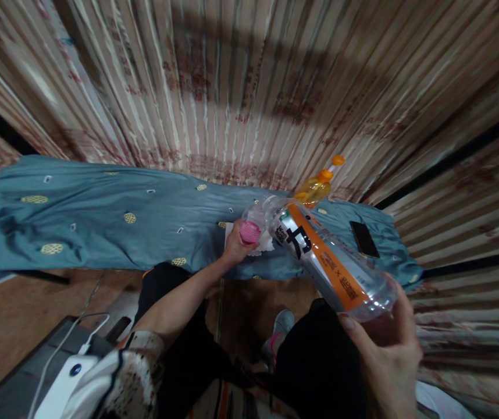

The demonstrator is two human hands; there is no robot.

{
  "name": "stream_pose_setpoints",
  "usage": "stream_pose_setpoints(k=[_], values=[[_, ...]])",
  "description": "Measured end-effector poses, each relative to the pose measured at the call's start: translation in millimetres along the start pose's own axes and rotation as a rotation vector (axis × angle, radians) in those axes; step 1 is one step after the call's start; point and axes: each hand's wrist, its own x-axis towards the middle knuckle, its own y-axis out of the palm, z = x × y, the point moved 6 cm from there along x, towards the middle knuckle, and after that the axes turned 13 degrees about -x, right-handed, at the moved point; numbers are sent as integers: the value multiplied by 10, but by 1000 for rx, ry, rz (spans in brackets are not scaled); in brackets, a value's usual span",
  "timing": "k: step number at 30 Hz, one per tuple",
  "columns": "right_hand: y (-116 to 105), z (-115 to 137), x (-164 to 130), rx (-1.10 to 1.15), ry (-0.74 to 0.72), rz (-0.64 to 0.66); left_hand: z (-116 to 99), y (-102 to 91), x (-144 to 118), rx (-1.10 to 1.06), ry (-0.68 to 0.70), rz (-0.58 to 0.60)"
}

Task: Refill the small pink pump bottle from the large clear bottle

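Two vessels met mouth to mouth over the cloth: a bottle, tilted with its neck toward 10 o'clock, and a cup holding pink liquid. Right hand was wrapped around the bottle's base. Left hand was closed around the cup. Orange bottle stood at 12 o'clock of the bottle; phone lay at 3 o'clock.

A home bedroom: patterned bedsheet against pleated curtains.

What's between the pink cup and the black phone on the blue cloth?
The big bottle crosses between cup and phone, tilted in the right hand, seen in the head view.
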Motion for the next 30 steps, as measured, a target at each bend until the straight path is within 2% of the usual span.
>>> stream_pose_setpoints(k=[8,20,30], values=[[-27,24,4,-21,8,-32,-24,-8,-8,33,-8,-1],[-1,-5,1,10,26,20,-89,-6,-19,33,-34,-1],[3,7,-2,48,35,5,-89,-7,-24,39,-35,-12]])
